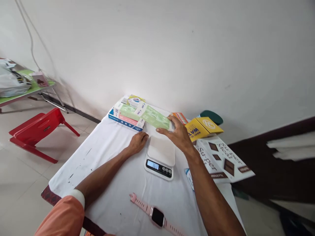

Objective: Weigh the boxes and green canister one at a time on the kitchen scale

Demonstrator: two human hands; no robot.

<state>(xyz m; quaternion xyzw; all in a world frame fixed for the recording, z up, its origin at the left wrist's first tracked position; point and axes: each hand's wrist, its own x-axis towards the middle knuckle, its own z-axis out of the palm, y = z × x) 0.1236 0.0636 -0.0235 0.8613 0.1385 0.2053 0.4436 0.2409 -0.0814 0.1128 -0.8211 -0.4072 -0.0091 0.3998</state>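
Observation:
My right hand [179, 134] grips one end of a flat light-green box [155, 116] between thumb and fingers. It holds the box tilted above the back of the table, its far end over a stack of boxes. Below it sits a white digital kitchen scale [161, 152] with nothing on its platform; the lit display seems to read 363. My left hand [138, 142] rests on the cloth just left of the scale, fingers curled in and nothing visible in them. A pink-strapped smartwatch [157, 217] lies face up near the front edge.
A stack of boxes [125, 122] stands at the back left of the white-clothed table [113, 196]. On the right lie a yellow box [203, 127] and large white chocolate-printed packages [221, 157], with a dark green round thing [211, 116] behind. A red chair [40, 132] stands left.

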